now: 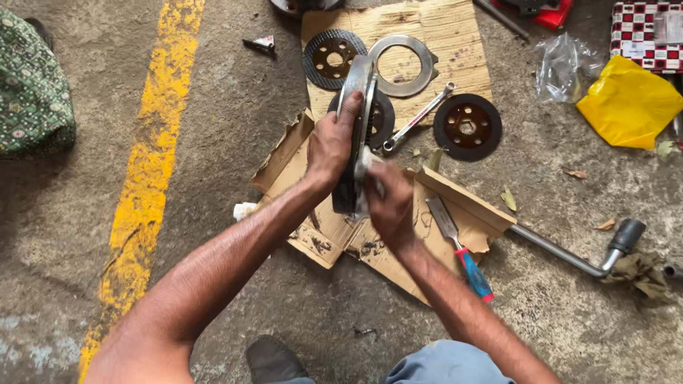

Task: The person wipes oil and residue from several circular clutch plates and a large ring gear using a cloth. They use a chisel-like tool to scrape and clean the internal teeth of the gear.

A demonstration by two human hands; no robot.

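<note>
A roadside or garage repair workshop, by the look of it. Rough concrete floor (235,107) with a worn yellow painted line (153,163). Torn cardboard (434,35) spread on the floor as a work mat, strewn with round friction discs (467,126), a bare metal ring (402,65), a spanner (418,117) and a chisel (459,245). Bent crank handle (576,252) and greasy rag (644,274) lying nearby.

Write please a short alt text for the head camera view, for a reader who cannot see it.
A person's left hand holds a round metal disc on edge over torn cardboard while the right hand presses a pale cloth to it. Around lie friction discs, a metal ring, a spanner and a chisel.
</note>
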